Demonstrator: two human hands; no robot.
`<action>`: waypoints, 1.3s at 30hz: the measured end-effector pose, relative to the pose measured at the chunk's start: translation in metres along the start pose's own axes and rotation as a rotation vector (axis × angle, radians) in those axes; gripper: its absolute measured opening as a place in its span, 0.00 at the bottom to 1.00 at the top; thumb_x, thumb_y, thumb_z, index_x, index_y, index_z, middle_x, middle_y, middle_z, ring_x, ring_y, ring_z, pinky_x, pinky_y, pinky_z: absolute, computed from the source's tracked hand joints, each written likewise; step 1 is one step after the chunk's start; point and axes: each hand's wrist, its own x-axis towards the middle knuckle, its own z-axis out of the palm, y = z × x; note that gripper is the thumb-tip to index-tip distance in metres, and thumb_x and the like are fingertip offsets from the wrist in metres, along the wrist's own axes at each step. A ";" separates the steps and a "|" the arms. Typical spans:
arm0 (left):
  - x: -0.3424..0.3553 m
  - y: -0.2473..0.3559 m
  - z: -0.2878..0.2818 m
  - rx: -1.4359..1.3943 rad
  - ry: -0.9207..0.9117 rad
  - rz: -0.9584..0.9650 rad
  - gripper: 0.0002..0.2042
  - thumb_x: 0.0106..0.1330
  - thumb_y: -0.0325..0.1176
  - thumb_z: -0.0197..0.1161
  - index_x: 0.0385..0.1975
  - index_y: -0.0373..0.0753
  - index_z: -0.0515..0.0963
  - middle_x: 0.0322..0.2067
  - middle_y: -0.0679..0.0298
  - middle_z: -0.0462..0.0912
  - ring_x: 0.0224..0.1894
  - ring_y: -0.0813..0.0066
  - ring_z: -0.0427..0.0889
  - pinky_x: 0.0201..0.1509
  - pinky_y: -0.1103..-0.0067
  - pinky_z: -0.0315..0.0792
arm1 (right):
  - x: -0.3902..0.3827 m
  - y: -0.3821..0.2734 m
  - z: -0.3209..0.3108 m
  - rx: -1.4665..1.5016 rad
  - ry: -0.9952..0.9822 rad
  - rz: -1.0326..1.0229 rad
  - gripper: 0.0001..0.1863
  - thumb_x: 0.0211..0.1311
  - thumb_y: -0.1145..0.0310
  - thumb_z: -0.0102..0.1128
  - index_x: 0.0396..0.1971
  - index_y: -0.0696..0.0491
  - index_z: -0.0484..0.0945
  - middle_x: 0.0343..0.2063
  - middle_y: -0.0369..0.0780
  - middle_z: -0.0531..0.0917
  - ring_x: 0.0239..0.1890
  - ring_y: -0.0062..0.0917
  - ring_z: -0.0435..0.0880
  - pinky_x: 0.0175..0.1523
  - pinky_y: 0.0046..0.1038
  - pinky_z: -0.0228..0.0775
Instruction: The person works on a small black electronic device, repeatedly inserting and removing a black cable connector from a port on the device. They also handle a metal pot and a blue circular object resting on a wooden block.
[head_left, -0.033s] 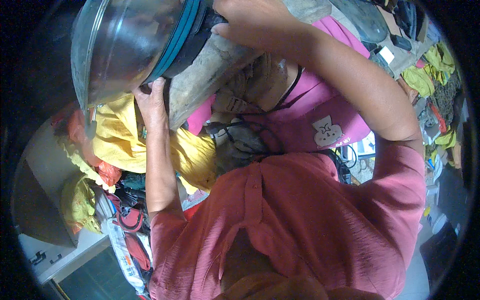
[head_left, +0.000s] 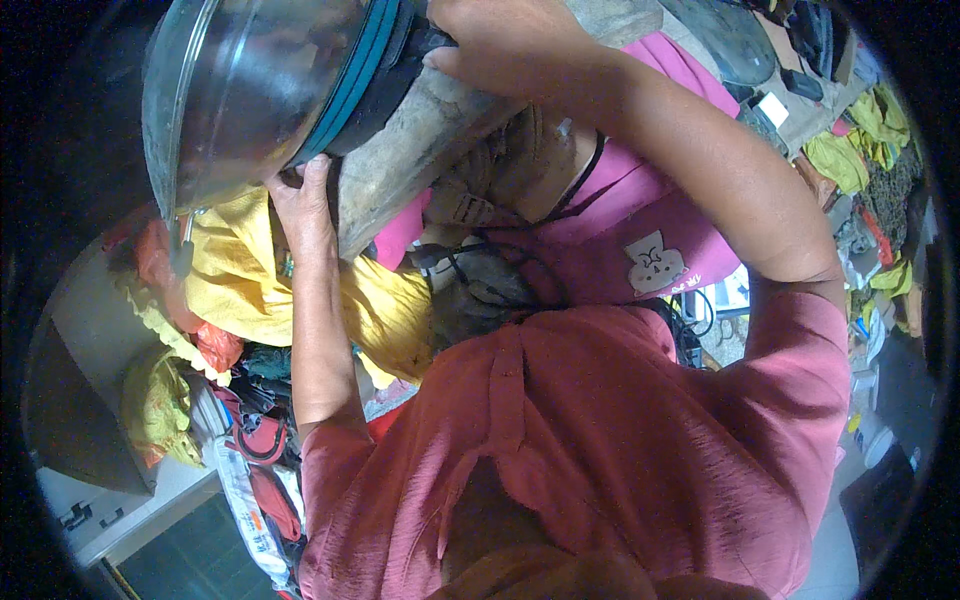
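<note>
A large clear plastic piece (head_left: 265, 90), bulging and shiny like a see-through bag or cover, fills the upper left. Teal trim (head_left: 350, 100) and a black band (head_left: 385, 105) run along its right side. My left hand (head_left: 303, 200) pinches the lower end of that black band, thumb up, its other fingers partly hidden beneath. At the upper end, my right hand (head_left: 495, 35) is closed on the black band, with its fingertips partly out of sight. Under the band lies a grey, worn, beam-like surface (head_left: 400, 170).
Yellow cloth (head_left: 235, 280) hangs below my left hand. A pink cloth with a white cartoon figure (head_left: 640, 235) covers my lap, near dark cords (head_left: 480, 265). Cluttered bags and cloths (head_left: 870, 140) lie at right; a yellow-green bag (head_left: 160, 405) sits at left.
</note>
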 end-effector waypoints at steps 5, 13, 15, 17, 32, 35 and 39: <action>0.000 -0.003 -0.003 0.072 0.012 -0.033 0.28 0.55 0.40 0.62 0.51 0.31 0.62 0.48 0.56 0.70 0.48 0.67 0.68 0.56 0.75 0.58 | -0.002 -0.005 -0.006 -0.001 -0.004 0.021 0.11 0.48 0.64 0.58 0.23 0.57 0.74 0.24 0.48 0.79 0.33 0.42 0.79 0.40 0.38 0.69; -0.001 0.001 -0.002 0.058 -0.010 -0.046 0.29 0.55 0.40 0.63 0.52 0.31 0.62 0.48 0.55 0.70 0.49 0.66 0.69 0.57 0.75 0.58 | -0.001 0.005 0.003 -0.083 0.001 -0.073 0.10 0.46 0.65 0.57 0.21 0.57 0.73 0.21 0.47 0.78 0.29 0.42 0.78 0.37 0.39 0.69; 0.000 0.001 -0.004 0.082 -0.002 -0.118 0.29 0.55 0.39 0.63 0.53 0.31 0.61 0.49 0.55 0.69 0.50 0.66 0.68 0.58 0.74 0.57 | -0.001 0.008 0.007 -0.076 0.037 -0.097 0.10 0.45 0.65 0.57 0.20 0.56 0.72 0.20 0.47 0.78 0.28 0.42 0.78 0.36 0.39 0.69; 0.002 -0.003 -0.006 0.045 -0.011 -0.130 0.30 0.55 0.38 0.63 0.54 0.32 0.60 0.50 0.55 0.69 0.50 0.66 0.68 0.59 0.74 0.57 | -0.002 0.007 0.008 -0.032 0.059 -0.090 0.10 0.44 0.65 0.58 0.20 0.56 0.71 0.20 0.47 0.78 0.28 0.42 0.78 0.35 0.39 0.69; -0.001 0.007 0.001 0.062 0.036 -0.062 0.28 0.52 0.34 0.65 0.52 0.31 0.63 0.43 0.59 0.70 0.43 0.71 0.67 0.53 0.77 0.60 | 0.002 -0.004 0.007 -0.137 0.015 -0.029 0.13 0.45 0.59 0.61 0.23 0.54 0.75 0.22 0.44 0.80 0.30 0.39 0.80 0.37 0.40 0.68; -0.002 0.005 0.001 -0.045 0.009 -0.012 0.28 0.52 0.36 0.65 0.52 0.31 0.63 0.46 0.56 0.70 0.47 0.69 0.68 0.56 0.75 0.59 | 0.000 -0.005 0.006 -0.133 0.015 -0.022 0.13 0.46 0.59 0.61 0.24 0.54 0.76 0.23 0.44 0.80 0.30 0.39 0.80 0.38 0.40 0.67; 0.002 -0.004 -0.002 -0.035 0.003 -0.028 0.29 0.54 0.35 0.65 0.53 0.32 0.62 0.48 0.57 0.69 0.49 0.67 0.67 0.57 0.76 0.58 | 0.000 -0.006 0.006 -0.119 -0.029 0.046 0.13 0.47 0.58 0.59 0.26 0.54 0.76 0.24 0.45 0.80 0.32 0.40 0.80 0.40 0.40 0.66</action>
